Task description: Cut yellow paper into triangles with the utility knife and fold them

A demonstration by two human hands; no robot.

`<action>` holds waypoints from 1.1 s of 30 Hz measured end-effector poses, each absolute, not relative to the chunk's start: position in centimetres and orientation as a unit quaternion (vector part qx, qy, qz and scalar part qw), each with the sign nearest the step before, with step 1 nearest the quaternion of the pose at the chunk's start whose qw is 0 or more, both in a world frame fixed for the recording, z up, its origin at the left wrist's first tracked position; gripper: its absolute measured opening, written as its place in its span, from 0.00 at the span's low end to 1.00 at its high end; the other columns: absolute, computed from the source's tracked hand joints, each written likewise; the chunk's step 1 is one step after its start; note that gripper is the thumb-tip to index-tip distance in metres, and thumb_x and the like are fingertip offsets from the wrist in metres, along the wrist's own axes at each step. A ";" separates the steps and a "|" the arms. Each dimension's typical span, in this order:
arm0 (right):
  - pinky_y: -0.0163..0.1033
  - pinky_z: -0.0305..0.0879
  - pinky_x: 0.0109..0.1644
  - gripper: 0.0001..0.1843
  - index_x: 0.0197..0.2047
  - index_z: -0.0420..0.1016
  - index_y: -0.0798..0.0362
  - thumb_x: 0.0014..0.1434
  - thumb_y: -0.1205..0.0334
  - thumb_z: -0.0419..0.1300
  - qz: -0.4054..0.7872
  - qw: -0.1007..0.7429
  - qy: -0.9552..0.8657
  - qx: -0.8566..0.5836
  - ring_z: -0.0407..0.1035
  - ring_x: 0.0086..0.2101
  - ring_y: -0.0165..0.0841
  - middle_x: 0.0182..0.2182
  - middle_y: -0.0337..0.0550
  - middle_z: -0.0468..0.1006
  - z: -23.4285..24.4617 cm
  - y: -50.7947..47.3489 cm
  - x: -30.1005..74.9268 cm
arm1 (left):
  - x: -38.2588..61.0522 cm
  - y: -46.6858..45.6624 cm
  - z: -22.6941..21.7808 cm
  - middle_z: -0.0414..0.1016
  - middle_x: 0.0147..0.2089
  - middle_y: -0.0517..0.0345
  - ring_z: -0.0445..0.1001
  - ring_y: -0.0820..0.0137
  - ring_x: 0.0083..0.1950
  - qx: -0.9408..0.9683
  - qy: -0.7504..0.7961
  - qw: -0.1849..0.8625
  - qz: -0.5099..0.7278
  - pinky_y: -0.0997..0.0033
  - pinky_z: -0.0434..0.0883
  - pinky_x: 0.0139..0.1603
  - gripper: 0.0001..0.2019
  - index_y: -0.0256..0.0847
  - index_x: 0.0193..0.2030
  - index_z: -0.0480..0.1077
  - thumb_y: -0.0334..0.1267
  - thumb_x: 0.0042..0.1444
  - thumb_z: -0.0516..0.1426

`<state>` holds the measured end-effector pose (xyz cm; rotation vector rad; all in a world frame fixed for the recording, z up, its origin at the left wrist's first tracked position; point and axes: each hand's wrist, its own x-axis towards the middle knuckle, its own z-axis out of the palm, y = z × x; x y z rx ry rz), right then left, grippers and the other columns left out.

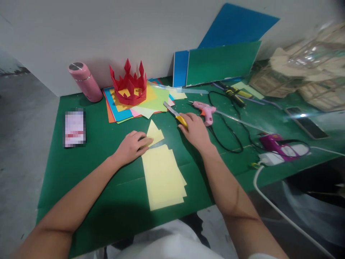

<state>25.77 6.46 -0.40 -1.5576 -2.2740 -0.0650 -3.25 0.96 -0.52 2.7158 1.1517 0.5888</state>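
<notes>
My left hand (133, 145) pinches a small folded yellow paper piece (155, 133) against the green table (88, 172). My right hand (194, 130) grips the yellow handles of a pair of scissors (174, 114), blades pointing to the far left and lying on the table. A stack of pale yellow paper sheets (164, 177) lies just in front of both hands. Behind them a red paper crown (129, 86) stands on a fan of coloured paper sheets (151, 102).
A pink flask (85, 82) stands at the back left, a phone (74, 128) lies left. A pink glue gun (205, 110) with black cable, a purple tool (273, 143), another phone (306, 122) and blue and green boards (221, 63) are to the right.
</notes>
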 end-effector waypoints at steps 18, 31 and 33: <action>0.39 0.57 0.31 0.19 0.46 0.73 0.54 0.56 0.68 0.46 0.055 0.144 -0.826 -0.541 0.70 0.32 0.39 0.32 0.47 0.79 1.8 5.3 24.9 | -3.2 0.8 -0.5 0.69 0.46 0.47 0.71 0.68 0.39 0.905 0.351 0.105 0.218 0.69 0.70 0.38 0.13 0.40 0.48 0.73 0.33 0.65 0.48; 0.43 0.56 0.41 0.23 0.51 0.75 0.52 0.59 0.73 0.46 0.023 0.096 -0.898 -0.429 0.65 0.38 0.40 0.38 0.48 0.78 1.7 5.7 24.4 | -3.2 0.9 -0.4 0.59 0.60 0.44 0.64 0.60 0.61 0.886 0.353 0.139 0.267 0.57 0.71 0.58 0.15 0.40 0.53 0.69 0.27 0.61 0.50; 0.43 0.57 0.43 0.25 0.55 0.73 0.52 0.61 0.73 0.45 0.030 0.110 -0.898 -0.425 0.65 0.40 0.40 0.42 0.49 0.77 1.4 5.8 24.4 | -3.2 1.0 -0.4 0.58 0.62 0.44 0.64 0.59 0.62 0.887 0.353 0.149 0.256 0.57 0.71 0.58 0.16 0.41 0.53 0.69 0.27 0.61 0.50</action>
